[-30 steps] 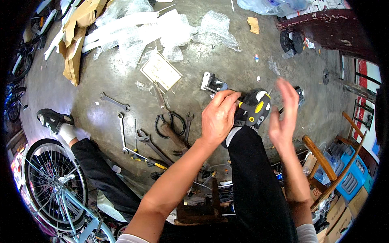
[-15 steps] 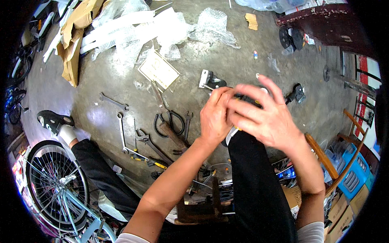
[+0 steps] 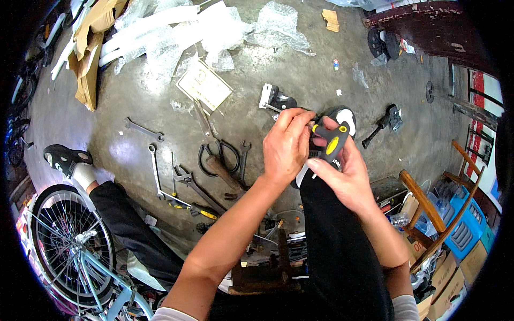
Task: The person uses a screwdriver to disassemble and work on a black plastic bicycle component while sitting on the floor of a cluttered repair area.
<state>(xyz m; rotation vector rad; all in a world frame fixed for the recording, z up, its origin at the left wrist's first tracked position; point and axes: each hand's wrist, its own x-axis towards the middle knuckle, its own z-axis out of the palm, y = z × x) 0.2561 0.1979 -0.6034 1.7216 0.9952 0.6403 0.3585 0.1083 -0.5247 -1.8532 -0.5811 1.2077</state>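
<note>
My right hand (image 3: 350, 179) is closed round the black and yellow grip of a T-handle hex key (image 3: 336, 142), above my right shoe. Thumb and fingers lie on either side of the grip. My left hand (image 3: 287, 147) is closed at the tool's collar, its fingers curled where the shaft enters them. Past those fingers a thin metal rod shows, pointing at a black part with a white plate (image 3: 267, 96) on the floor. Whether that rod is the same shaft, I cannot tell. My right shoe (image 3: 342, 115) is partly hidden behind the hands.
Left of my hands lie large scissors (image 3: 209, 128), a hammer (image 3: 225, 174), an adjustable wrench (image 3: 198, 190) and several spanners. A black pedal-like part (image 3: 383, 125) lies at right. A bicycle wheel (image 3: 72, 241) stands lower left, a wooden chair frame (image 3: 423, 200) lower right. Bubble wrap (image 3: 281, 27) covers the far floor.
My right hand, blurred and spread over the left before, has turned and lowered, and the tool's grip now shows in it. My left hand has barely moved. The whole view has shifted slightly.
</note>
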